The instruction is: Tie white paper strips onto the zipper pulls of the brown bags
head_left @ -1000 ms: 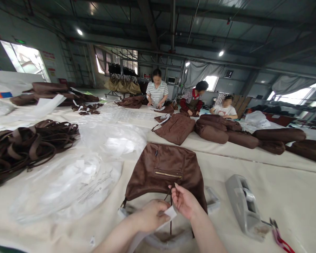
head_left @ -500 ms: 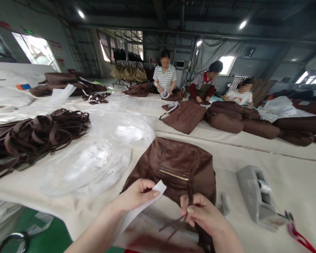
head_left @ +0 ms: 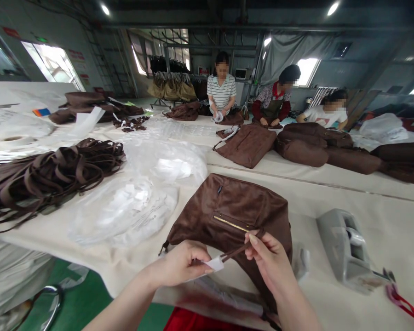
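A brown handbag point(head_left: 251, 197) lies on the cloth-covered table in front of me, its gold zipper point(head_left: 230, 223) facing up. My left hand point(head_left: 179, 263) pinches a white paper strip point(head_left: 216, 263) between thumb and fingers, near the bag's lower edge. Thin brown leather laces point(head_left: 235, 251) stretch from the strip to my right hand point(head_left: 267, 253), which grips them between thumb and fingertips just below the zipper's end. The lace ends meet the strip; whether they are wrapped in it or lie behind it I cannot tell.
Brown straps point(head_left: 55, 177) are heaped at left beside clear plastic bags point(head_left: 124, 211). A grey tape dispenser point(head_left: 345, 253) stands at right, with red-handled scissors point(head_left: 396, 294) by it. More brown bags point(head_left: 250, 142) lie across the table, where several co-workers point(head_left: 221, 92) handle items.
My right hand has risen towards the zipper, drawing the laces out straight. The white strip now meets the lace ends; before, they hung apart from it.
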The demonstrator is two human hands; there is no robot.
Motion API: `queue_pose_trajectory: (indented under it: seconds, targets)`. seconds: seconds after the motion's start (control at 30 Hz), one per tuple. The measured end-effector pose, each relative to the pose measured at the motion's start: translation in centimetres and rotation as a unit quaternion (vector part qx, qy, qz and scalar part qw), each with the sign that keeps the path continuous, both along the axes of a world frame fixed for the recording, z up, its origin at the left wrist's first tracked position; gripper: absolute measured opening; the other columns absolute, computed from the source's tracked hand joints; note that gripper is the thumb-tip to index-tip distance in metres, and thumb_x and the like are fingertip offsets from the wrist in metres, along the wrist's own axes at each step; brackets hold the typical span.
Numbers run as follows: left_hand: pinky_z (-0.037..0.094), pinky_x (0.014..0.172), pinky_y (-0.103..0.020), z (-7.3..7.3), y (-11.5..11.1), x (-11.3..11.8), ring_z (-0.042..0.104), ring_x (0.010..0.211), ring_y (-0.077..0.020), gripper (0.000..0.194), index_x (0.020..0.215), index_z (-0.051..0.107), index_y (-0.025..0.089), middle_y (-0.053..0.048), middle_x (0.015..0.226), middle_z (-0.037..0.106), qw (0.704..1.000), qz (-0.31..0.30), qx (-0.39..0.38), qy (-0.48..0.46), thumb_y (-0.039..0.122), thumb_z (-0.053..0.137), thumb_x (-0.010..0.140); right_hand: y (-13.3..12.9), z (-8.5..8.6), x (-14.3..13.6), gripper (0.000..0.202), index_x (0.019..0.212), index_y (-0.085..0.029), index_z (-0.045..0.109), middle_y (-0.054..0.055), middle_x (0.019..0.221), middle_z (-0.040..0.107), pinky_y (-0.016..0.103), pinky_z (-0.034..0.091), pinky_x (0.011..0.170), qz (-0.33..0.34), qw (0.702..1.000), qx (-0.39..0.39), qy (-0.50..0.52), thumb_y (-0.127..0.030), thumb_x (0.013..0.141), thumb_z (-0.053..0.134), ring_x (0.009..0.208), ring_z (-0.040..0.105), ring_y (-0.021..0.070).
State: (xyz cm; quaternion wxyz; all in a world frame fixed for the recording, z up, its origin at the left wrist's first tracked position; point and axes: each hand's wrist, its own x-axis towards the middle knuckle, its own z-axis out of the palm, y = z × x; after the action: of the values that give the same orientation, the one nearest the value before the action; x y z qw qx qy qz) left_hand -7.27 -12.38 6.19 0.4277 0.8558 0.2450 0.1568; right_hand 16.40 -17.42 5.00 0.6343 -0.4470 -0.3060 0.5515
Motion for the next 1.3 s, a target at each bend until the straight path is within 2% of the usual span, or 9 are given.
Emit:
queue_pose_trajectory:
  seconds: [0.17,0.3,0.43,0.7,0.87,0.97,1.07,1.2,1.3]
  targets:
    - [0.036,0.061,-0.020,-0.6,0.0,-0.1,0.051,0.064,-0.0103,0.034,0.076,0.067,0.013,-0.003,0.070,0.060,1.000,0.001,-0.006,-0.002,0.042,0.052,0.088,-0.2,-0.4,-0.1,0.022,0.080,-0.017,0.071,0.001,0.064,0.066,0.022,0.046,0.050,0.013,1.000,0.005,-0.006,-0.036,0.069,0.077,0.052,0.055,0.0102]
    - [0.033,0.057,-0.018,-1.1,0.3,0.2,0.047,0.062,-0.0094,0.039,0.070,0.063,0.012,-0.001,0.065,0.054,0.999,0.032,-0.043,-0.004,0.045,0.052,0.088,-0.4,-0.5,-0.3,0.021,0.079,-0.018,0.071,0.001,0.061,0.065,0.022,0.044,0.050,0.035,0.999,0.011,0.003,-0.036,0.070,0.076,0.051,0.055,0.0100]
    - [0.032,0.057,-0.018,-1.0,0.6,0.7,0.043,0.062,-0.0089,0.038,0.072,0.063,0.011,0.001,0.065,0.052,0.996,0.032,-0.078,-0.008,0.045,0.054,0.086,-0.5,-0.6,-0.3,0.019,0.080,-0.018,0.071,0.001,0.060,0.064,0.022,0.043,0.051,0.053,0.998,0.027,0.018,-0.035,0.072,0.075,0.051,0.054,0.0095]
    - [0.024,0.050,-0.019,-1.5,0.8,1.1,0.030,0.057,-0.0068,0.040,0.061,0.049,0.012,0.005,0.060,0.033,0.988,0.061,-0.142,-0.025,0.044,0.057,0.083,-0.8,-1.0,0.2,0.019,0.081,-0.018,0.070,0.001,0.061,0.064,0.022,0.041,0.051,0.069,0.997,0.030,0.013,-0.035,0.073,0.074,0.050,0.053,0.0095]
    - [0.022,0.050,-0.020,-1.2,0.6,1.8,0.028,0.057,-0.0068,0.039,0.062,0.046,0.014,0.005,0.059,0.032,0.988,0.038,-0.146,-0.038,0.044,0.055,0.085,-0.3,-1.1,-0.3,0.024,0.083,-0.017,0.072,0.003,0.064,0.065,0.023,0.043,0.055,0.077,0.995,0.002,-0.068,-0.039,0.072,0.074,0.057,0.056,0.0124]
    - [0.021,0.050,-0.021,-1.3,0.4,2.5,0.025,0.056,-0.0067,0.043,0.059,0.039,0.015,0.005,0.058,0.027,0.990,0.019,-0.137,-0.038,0.044,0.048,0.089,0.0,-1.0,-1.1,0.028,0.082,-0.016,0.073,0.002,0.062,0.063,0.022,0.040,0.054,0.114,0.981,-0.014,-0.156,-0.042,0.073,0.071,0.056,0.052,0.0113]
    - [0.021,0.051,-0.022,-1.8,0.4,3.1,0.023,0.055,-0.0070,0.045,0.056,0.032,0.016,0.005,0.058,0.023,0.993,0.027,-0.109,-0.037,0.044,0.044,0.091,0.0,-1.3,-1.9,0.031,0.079,-0.015,0.073,-0.003,0.051,0.052,0.021,0.029,0.044,0.158,0.964,-0.025,-0.214,-0.046,0.074,0.069,0.046,0.040,0.0071]
    - [0.024,0.054,-0.022,-2.1,0.2,3.4,0.031,0.057,-0.0074,0.047,0.054,0.033,0.015,0.004,0.061,0.031,0.999,0.039,-0.029,0.006,0.042,0.042,0.091,0.1,-1.9,-1.8,0.043,0.093,-0.015,0.066,-0.009,0.043,0.038,0.020,0.020,0.037,0.144,0.978,-0.068,-0.137,-0.055,0.078,0.060,0.036,0.030,0.0055]
    - [0.024,0.055,-0.023,-1.6,-0.1,3.1,0.035,0.058,-0.0078,0.046,0.053,0.037,0.015,0.003,0.062,0.036,0.999,0.027,0.007,0.043,0.041,0.044,0.090,0.3,-2.3,-1.2,0.042,0.090,-0.015,0.062,-0.009,0.044,0.039,0.020,0.016,0.034,0.108,0.987,-0.089,-0.077,-0.056,0.079,0.057,0.032,0.030,0.0051]
